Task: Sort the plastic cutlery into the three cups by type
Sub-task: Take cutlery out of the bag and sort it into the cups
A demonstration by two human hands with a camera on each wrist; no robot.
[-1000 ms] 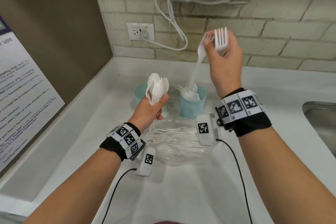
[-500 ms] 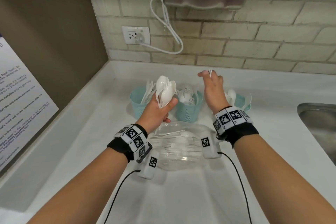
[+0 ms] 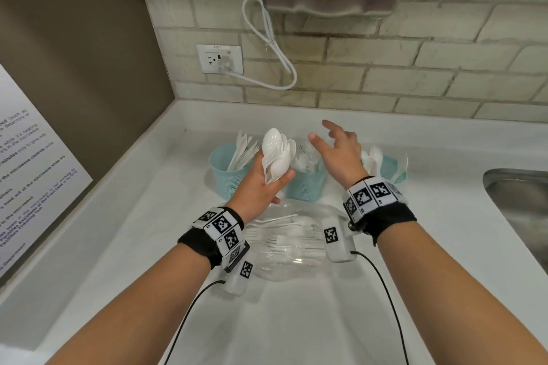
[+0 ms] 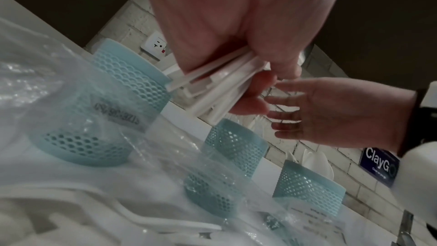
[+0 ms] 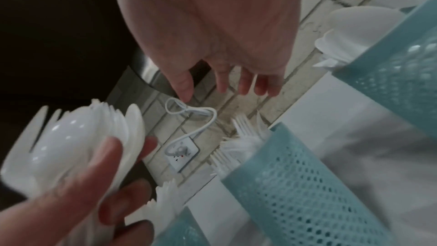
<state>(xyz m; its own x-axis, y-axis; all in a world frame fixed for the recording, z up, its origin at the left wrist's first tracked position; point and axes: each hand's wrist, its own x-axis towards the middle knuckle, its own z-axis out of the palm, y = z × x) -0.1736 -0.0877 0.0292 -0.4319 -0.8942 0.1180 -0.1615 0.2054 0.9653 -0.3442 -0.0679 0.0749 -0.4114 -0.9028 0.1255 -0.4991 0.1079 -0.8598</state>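
- My left hand (image 3: 257, 187) grips a bundle of white cutlery (image 3: 277, 157) by the handles; spoon bowls face up, fork tines show among them in the right wrist view; thumb and fingers curled round the handles, which fan out below the palm in the left wrist view.
- My right hand (image 3: 341, 154) holds nothing; fingers spread and loosely straight, palm turned toward the bundle, close beside it but not touching; it hovers above the middle cup (image 3: 305, 187).
- Three teal mesh cups stand in a row near the back wall on the white counter (image 3: 296, 320); left cup (image 3: 228, 175) holds flat white pieces, type unclear from here; middle cup holds forks, tines up; right cup (image 3: 391, 169) holds spoons, partly hidden behind my right wrist.
- Clear plastic bag (image 3: 290, 240) lies on the counter just in front of the cups, between my wrists; more white cutlery inside, forks and spoons mixed.
- Steel sink (image 3: 519, 201) at the right edge; wall socket (image 3: 219, 59) with a looped white cable (image 3: 272, 47) on the brick wall; printed notice (image 3: 29, 172) on the left wall.
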